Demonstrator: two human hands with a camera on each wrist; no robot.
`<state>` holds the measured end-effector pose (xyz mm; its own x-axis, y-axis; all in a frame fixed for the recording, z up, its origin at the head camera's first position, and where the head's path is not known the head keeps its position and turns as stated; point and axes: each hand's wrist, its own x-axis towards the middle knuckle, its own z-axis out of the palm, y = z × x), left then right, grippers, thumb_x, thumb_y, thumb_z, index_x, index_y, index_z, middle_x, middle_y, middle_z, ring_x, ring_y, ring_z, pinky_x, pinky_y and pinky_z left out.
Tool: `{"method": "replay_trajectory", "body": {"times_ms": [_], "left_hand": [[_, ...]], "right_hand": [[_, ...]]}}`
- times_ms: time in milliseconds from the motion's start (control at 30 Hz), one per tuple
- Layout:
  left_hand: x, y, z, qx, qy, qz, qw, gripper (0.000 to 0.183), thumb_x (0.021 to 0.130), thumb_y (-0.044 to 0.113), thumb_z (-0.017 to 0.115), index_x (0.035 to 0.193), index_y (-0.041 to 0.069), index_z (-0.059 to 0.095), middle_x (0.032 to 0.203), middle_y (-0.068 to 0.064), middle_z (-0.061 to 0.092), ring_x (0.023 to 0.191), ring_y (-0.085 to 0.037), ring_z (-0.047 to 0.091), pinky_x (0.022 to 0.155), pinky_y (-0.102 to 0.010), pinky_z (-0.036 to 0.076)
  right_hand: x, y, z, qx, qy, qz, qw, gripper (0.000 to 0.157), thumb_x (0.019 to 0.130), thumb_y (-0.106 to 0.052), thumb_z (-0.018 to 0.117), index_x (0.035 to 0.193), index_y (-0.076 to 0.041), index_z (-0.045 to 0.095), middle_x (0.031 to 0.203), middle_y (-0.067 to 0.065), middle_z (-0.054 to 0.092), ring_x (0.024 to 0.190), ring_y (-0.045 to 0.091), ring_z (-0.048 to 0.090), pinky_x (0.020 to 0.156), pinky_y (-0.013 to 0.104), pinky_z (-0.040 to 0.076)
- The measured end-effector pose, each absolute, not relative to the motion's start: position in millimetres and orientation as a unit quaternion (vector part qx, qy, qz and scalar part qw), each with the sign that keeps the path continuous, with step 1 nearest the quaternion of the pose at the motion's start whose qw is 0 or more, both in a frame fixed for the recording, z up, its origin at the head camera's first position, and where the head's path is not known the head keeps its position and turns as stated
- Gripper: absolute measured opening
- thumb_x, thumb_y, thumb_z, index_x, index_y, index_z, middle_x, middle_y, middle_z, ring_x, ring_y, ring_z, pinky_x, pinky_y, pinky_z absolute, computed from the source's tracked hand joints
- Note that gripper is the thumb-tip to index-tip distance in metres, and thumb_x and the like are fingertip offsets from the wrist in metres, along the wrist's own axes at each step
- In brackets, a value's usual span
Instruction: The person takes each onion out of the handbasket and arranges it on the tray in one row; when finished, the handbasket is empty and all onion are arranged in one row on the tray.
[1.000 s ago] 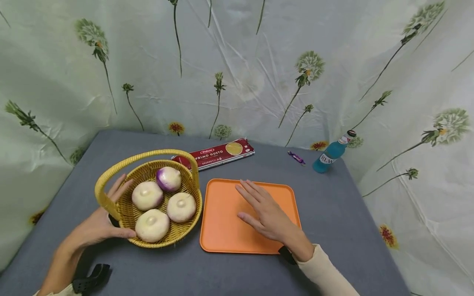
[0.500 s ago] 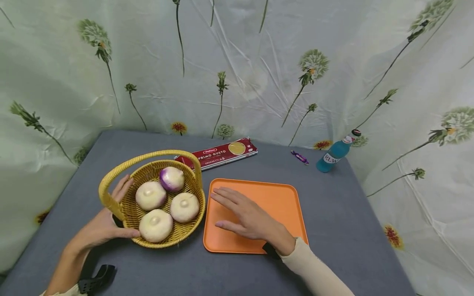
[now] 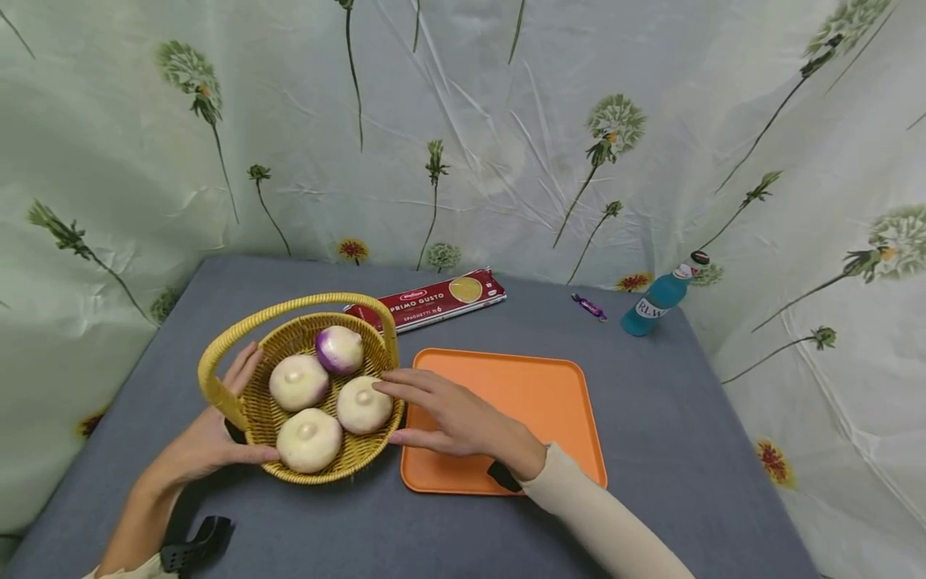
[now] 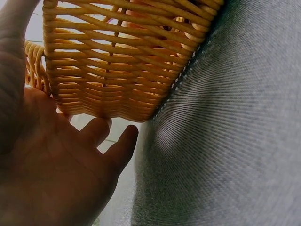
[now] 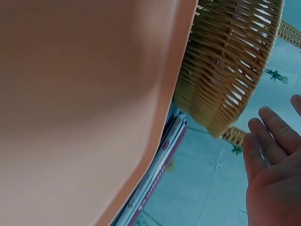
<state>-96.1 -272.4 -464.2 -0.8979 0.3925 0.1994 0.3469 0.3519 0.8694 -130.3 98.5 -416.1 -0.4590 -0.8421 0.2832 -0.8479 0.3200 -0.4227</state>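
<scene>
A yellow wicker basket (image 3: 325, 474) with an arched handle (image 3: 289, 304) stands on the left of the table. Inside lie several round white-and-purple turnips (image 3: 307, 440). My left hand (image 3: 198, 442) holds the basket's left side, thumb by the near rim and fingers by the far part. In the left wrist view, this hand (image 4: 61, 160) cups the woven wall (image 4: 108, 61), some fingertips hidden behind it. My right hand (image 3: 448, 414) is at the basket's right rim, fingers extended above the nearest turnip. The right wrist view shows the right hand (image 5: 277, 165) with straight fingers, apart from the basket (image 5: 225, 61).
An orange tray (image 3: 535, 386) lies right of the basket, partly under my right forearm. Behind them is a red spaghetti packet (image 3: 441, 299). A small purple-wrapped candy (image 3: 589, 307) and a blue bottle (image 3: 654, 301) are at the back right. A floral curtain (image 3: 492, 161) hangs behind the table.
My right hand has moved left from over the orange tray to the basket's right rim. The left hand stays at the basket. The head view has shifted slightly.
</scene>
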Motion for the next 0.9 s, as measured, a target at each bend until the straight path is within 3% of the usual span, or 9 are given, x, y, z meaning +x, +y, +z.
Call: {"method": "replay_trajectory", "body": {"times_ms": [333,900], "left_hand": [[-97.5,-273.4,-466.3,0.236,0.816,0.528,0.009,0.141,0.056,-0.003,0.091,0.163,0.015,0.0,0.169,0.0,-0.012,0.151,-0.004,-0.008,0.105,-0.003,0.007],[-96.1,-273.8,-465.9,0.237,0.81,0.536,0.014,0.138,0.06,-0.004,0.089,0.163,0.017,-0.001,0.169,0.0,-0.014,0.151,-0.006,-0.012,0.105,-0.003,0.006]], "right_hand": [[-141.1,74.0,-416.3,0.496,-0.805,0.317,-0.074,0.061,0.097,-0.031,0.068,0.151,-0.015,0.045,0.154,0.006,0.046,0.145,0.016,0.038,0.116,0.036,0.034],[-151.3,53.2,-416.7,0.52,-0.832,0.188,-0.046,0.056,0.096,-0.037,0.068,0.146,-0.018,0.053,0.154,0.009,0.046,0.14,0.022,0.044,0.111,0.034,0.04]]}}
